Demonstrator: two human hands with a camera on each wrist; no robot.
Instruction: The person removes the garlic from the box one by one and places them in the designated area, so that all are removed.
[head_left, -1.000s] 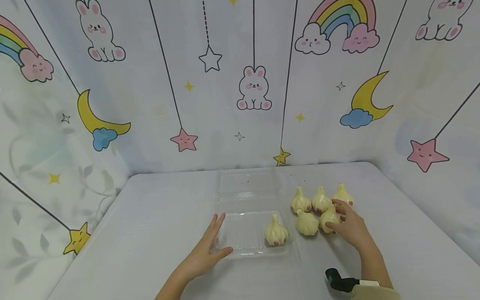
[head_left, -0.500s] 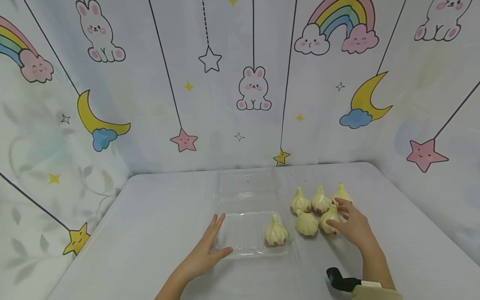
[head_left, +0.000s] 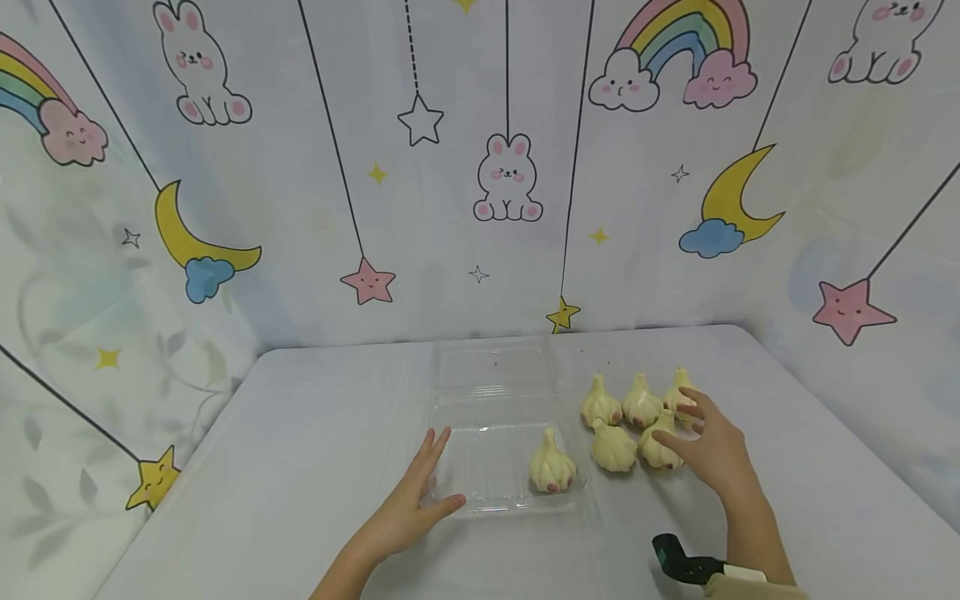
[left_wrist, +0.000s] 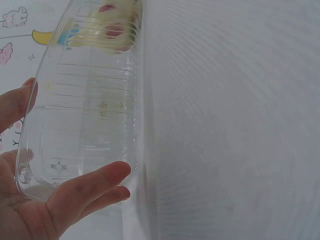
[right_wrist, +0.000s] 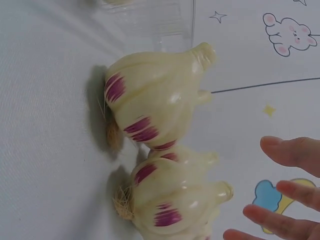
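My left hand [head_left: 405,504], fingers straight and spread, rests at the left side of a clear plastic clamshell box [head_left: 487,471]. In the left wrist view, thumb and fingers [left_wrist: 92,187] lie along the box's end wall without curling round it. One garlic bulb [head_left: 552,465] stands upright in the box's right part. Beside a front bulb [head_left: 657,452] of the loose group, my right hand [head_left: 716,450] hovers with parted, slightly bent fingers and nothing between them. The right wrist view has a gap between those fingers and the purple-streaked bulbs [right_wrist: 150,100].
Several loose garlic bulbs, such as the back-left one [head_left: 600,404], stand close together right of the box. The box's lid [head_left: 491,367] lies folded back behind it. A white cloth [head_left: 330,417] covers the table, and a patterned curtain [head_left: 450,233] hangs behind.
My right hand has lifted slightly and shifted right, away from the front bulb it was around. The left hand, box and bulbs keep their places.
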